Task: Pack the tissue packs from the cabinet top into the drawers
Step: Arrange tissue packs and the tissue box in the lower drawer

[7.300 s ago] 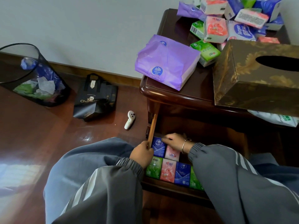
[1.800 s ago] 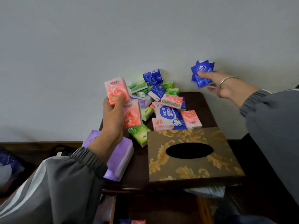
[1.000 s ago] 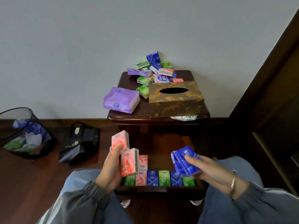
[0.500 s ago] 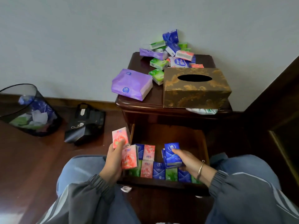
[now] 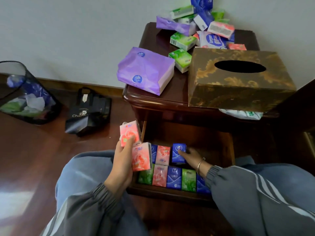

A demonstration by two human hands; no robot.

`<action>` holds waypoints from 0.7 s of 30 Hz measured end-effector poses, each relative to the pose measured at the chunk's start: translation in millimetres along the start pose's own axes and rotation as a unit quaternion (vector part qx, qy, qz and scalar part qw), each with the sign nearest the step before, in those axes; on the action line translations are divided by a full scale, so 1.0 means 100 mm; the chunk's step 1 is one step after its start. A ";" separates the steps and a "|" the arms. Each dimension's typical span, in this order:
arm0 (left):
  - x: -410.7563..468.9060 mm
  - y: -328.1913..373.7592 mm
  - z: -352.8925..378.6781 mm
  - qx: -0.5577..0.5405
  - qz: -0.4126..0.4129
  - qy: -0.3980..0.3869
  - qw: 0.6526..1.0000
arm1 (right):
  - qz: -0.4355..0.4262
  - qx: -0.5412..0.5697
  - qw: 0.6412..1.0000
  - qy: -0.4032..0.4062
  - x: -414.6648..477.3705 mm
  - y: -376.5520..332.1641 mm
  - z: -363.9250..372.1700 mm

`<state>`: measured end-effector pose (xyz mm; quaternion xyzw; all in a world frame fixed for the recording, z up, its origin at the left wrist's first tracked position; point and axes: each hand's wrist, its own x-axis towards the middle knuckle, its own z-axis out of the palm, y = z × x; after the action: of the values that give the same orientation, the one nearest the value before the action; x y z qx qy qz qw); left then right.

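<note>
Head view: the right hand [image 5: 190,156] has its grip on a small blue plastic tissue pack [image 5: 178,153] inside the open dark wooden drawer [image 5: 170,193]. The left hand [image 5: 122,160] has its grip on two pink plastic tissue packs [image 5: 142,158] at the drawer's left edge.

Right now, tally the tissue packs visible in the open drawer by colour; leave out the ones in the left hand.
Blue packs: 4
Pink packs: 2
Green packs: 2
Total: 8 in the drawer; the right sleeve may hide more.
</note>
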<state>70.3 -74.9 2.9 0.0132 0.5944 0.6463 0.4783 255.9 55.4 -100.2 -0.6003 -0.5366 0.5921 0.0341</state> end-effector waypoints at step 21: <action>-0.07 0.02 0.10 0.053 -0.040 0.009 0.998 | -0.034 -0.382 0.924 0.000 0.17 0.07 0.04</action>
<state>78.6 -71.3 11.1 0.0088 0.6317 0.5946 0.4973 252.4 61.6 -117.4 -0.5488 -0.7423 0.3411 -0.1776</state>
